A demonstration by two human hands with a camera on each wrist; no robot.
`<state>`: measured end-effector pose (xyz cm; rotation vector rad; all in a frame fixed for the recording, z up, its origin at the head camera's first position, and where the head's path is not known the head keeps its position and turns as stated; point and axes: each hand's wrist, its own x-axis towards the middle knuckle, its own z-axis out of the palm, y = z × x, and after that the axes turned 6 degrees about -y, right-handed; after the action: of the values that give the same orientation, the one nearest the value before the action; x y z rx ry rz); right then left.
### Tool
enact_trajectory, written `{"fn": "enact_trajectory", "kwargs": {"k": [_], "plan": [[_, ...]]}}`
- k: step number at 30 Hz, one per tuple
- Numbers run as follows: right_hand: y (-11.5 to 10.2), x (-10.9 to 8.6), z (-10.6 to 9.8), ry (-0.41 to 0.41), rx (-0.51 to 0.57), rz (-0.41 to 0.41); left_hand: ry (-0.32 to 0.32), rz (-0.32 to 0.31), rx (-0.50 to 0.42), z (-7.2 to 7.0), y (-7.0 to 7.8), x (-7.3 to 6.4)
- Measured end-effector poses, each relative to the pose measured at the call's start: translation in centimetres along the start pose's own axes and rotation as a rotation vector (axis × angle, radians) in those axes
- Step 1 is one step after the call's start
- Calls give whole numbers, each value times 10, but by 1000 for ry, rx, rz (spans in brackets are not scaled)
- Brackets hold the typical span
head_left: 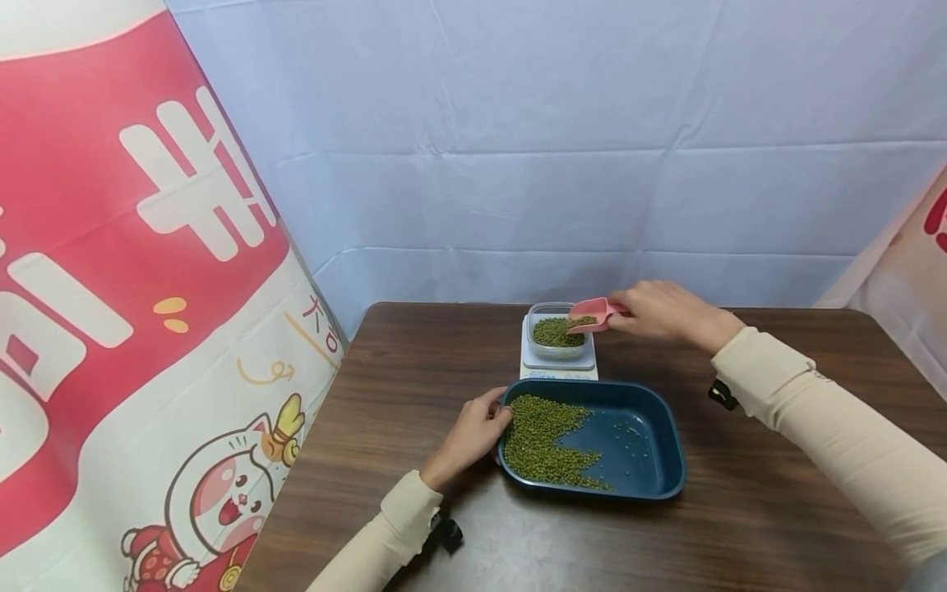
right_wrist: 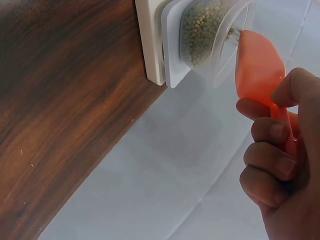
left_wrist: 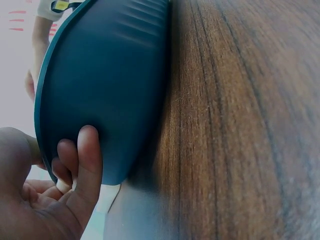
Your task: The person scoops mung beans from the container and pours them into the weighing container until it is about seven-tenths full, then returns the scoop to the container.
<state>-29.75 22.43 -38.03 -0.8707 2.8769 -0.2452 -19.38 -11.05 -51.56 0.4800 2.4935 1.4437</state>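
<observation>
A pink scoop (head_left: 589, 312) with green beans in it is gripped by its handle in my right hand (head_left: 661, 311). Its mouth tips over a clear plastic container (head_left: 560, 351) partly filled with green beans, and in the right wrist view a few beans show at the lip of the scoop (right_wrist: 260, 65). Under the container is a white kitchen scale (head_left: 530, 364). With thumb above and fingers against the outer wall, my left hand (head_left: 473, 432) holds the left rim of a dark blue tray (head_left: 662, 444). Green beans (head_left: 543, 444) are heaped in the tray's left half.
The brown wooden table (head_left: 414, 353) ends just behind the scale, before a pale cloth backdrop (head_left: 518, 164). A printed red and white cloth (head_left: 96, 288) hangs at the left. Scattered beans lie in the tray's right half.
</observation>
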Motion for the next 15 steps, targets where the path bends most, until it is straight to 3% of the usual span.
{"fn": "enact_trajectory", "kwargs": {"k": [5,15], "plan": [[-1,0,-2,13,-25,-2,21,7,40,0,0,1],[0,-2,-2,3,-29,12,7,2,13,0,-1,0]]}}
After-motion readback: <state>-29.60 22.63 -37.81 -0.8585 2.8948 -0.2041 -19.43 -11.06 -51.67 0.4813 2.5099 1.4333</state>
